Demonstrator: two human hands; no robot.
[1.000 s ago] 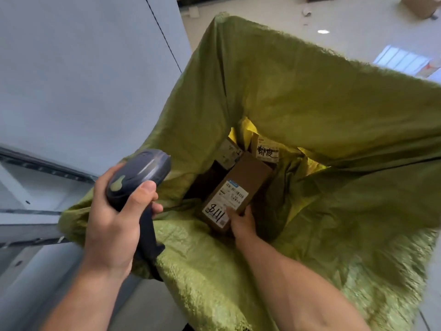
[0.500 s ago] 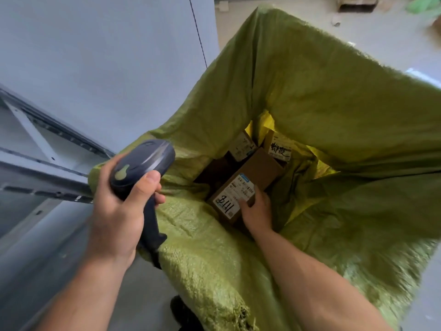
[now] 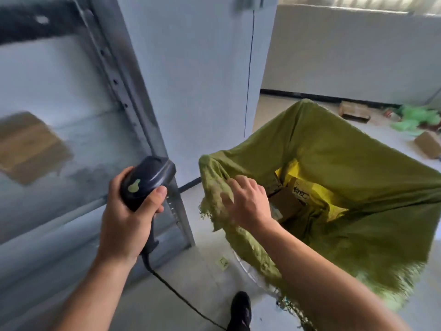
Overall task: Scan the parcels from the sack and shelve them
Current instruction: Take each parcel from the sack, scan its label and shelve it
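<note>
The green woven sack (image 3: 358, 163) stands open on the floor at the right. Inside lie a brown parcel (image 3: 286, 200), a second parcel with black handwriting (image 3: 300, 193) and a yellow bag (image 3: 317, 187). My right hand (image 3: 250, 204) lies on the sack's near-left rim with its fingers curled over the fabric, and it hides part of the brown parcel. My left hand (image 3: 124, 225) grips a dark corded scanner (image 3: 145, 182) to the left of the sack, in front of the shelf.
A grey metal shelf upright (image 3: 124, 91) rises at the left, with a blurred brown parcel (image 3: 28, 146) on a shelf. The scanner cable (image 3: 176, 292) trails across the floor past my black shoe (image 3: 241, 309). Loose boxes (image 3: 354, 111) and green bags (image 3: 415, 118) lie by the far wall.
My right hand has come up from the labelled brown parcel deep in the sack to the sack's rim. The view has swung up and left toward the shelf.
</note>
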